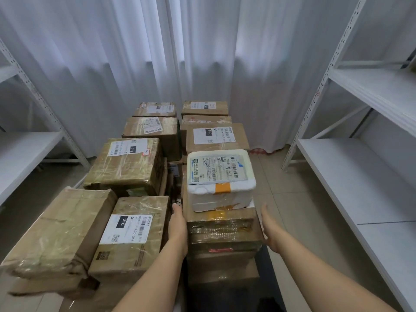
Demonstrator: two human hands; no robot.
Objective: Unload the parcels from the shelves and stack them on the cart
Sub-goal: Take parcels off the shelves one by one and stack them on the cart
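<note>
Both hands, left (177, 224) and right (271, 230), press flat and open against the sides of a tape-wrapped brown cardboard box (222, 230) at lower centre, its long axis running left-right.

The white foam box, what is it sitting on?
The white foam box rests on a taped brown cardboard parcel, held by the left hand and right hand. More cardboard shows lower down; the cart underneath is covered.
</note>
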